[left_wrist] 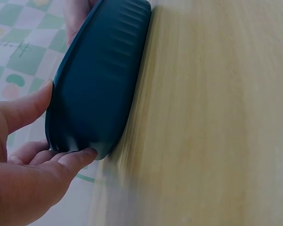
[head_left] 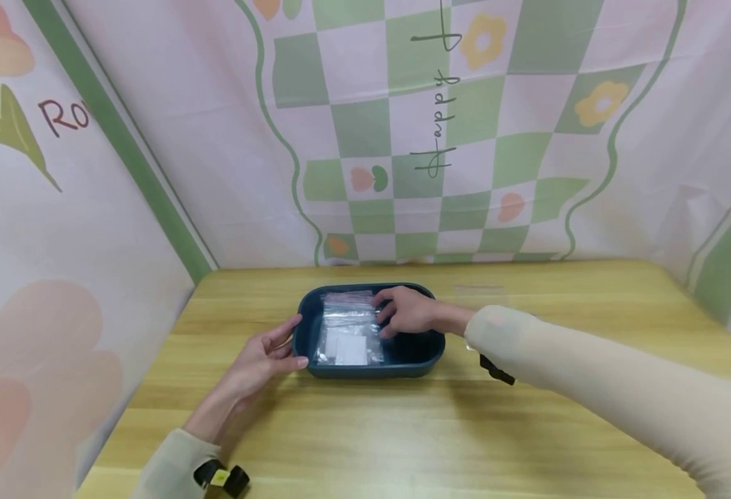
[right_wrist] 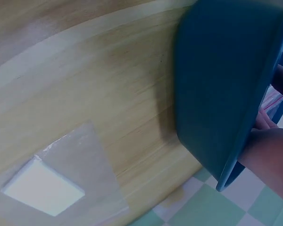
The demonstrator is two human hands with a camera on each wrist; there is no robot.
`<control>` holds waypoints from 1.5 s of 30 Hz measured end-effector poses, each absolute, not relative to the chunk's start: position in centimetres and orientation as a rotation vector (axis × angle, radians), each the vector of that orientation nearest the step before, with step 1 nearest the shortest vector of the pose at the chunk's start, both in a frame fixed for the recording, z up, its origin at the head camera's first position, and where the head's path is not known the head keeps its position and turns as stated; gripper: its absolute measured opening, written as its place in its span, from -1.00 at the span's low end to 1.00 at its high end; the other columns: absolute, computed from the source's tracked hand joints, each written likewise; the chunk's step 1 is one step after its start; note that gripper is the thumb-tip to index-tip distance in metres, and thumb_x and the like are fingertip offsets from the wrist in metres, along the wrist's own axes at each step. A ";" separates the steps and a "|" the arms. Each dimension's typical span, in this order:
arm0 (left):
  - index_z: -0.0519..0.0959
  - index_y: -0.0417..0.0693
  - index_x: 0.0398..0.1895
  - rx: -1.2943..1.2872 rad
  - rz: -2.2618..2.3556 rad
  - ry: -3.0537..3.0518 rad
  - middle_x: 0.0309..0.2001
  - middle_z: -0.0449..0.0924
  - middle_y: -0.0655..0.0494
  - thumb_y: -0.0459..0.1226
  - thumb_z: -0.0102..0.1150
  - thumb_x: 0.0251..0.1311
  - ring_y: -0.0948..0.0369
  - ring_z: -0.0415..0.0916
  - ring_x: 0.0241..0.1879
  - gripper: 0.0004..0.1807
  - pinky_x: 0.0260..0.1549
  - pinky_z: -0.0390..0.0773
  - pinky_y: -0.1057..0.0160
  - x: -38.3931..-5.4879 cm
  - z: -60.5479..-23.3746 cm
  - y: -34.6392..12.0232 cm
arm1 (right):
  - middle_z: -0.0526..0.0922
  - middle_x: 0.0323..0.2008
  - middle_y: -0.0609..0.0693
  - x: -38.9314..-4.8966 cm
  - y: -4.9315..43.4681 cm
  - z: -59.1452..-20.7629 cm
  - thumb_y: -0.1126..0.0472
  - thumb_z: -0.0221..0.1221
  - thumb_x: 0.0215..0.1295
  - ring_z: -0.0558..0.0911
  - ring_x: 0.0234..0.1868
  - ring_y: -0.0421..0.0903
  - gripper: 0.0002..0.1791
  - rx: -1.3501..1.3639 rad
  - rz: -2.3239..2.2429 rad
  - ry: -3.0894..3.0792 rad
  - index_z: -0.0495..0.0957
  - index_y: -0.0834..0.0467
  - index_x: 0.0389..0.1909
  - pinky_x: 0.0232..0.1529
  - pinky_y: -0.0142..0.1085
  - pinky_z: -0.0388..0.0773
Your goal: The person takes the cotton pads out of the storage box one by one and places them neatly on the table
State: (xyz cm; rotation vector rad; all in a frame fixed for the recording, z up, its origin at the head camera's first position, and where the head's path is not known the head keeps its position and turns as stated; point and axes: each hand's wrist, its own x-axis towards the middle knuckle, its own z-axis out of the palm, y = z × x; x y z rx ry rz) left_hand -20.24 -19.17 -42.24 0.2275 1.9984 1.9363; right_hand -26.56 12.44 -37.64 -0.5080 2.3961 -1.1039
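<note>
Nearest: left sleeve with black wrist strap (head_left: 222,478), bare desk (head_left: 365,430); left hand (head_left: 265,357) holds left end of blue bin (head_left: 371,373), thumb and fingers round its wall; bin sits upright on desk, clear zip bags (head_left: 351,322) lying flat inside toward left side, white card showing at near end; right hand (head_left: 407,312) reaches in from right, fingers spread and loosely bent at bags' right edge, contact unclear; another clear bag (right_wrist: 92,165) with white block (right_wrist: 45,186) on desk beside bin; behind, green-white checked cloth (head_left: 415,138)
</note>
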 end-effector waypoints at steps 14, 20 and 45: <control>0.20 -0.11 0.65 0.198 1.899 2.049 0.66 0.01 -0.09 -0.53 0.39 0.26 -0.14 0.13 0.55 -0.09 0.35 0.39 0.10 -20.4 -42.3 -19.1 | 0.79 -0.08 0.15 -26.1 11.6 -38.2 0.44 0.40 0.27 0.76 -0.18 -0.08 -0.38 -0.309 -1.398 2.252 0.47 0.37 0.35 -0.14 -0.18 0.69; 0.21 -0.10 0.64 0.194 1.901 2.049 0.66 0.02 -0.08 -0.53 0.39 0.25 -0.14 0.15 0.55 -0.09 0.35 0.39 0.11 -20.4 -42.3 -19.1 | 0.80 -0.31 0.07 -26.1 10.7 -38.9 0.44 0.44 0.23 0.74 -0.33 -0.10 -0.52 -0.349 -1.417 2.332 0.59 0.37 0.17 -0.29 -0.20 0.75; 0.20 -0.10 0.65 0.214 1.897 2.051 0.65 0.00 -0.11 -0.54 0.38 0.25 -0.17 0.15 0.54 -0.08 0.36 0.38 0.09 -20.3 -42.2 -19.3 | 0.73 -0.05 0.26 -25.8 11.6 -39.0 0.57 0.30 0.17 0.74 -0.28 -0.04 -0.42 -0.364 -1.541 2.286 0.54 0.41 0.27 -0.25 -0.14 0.79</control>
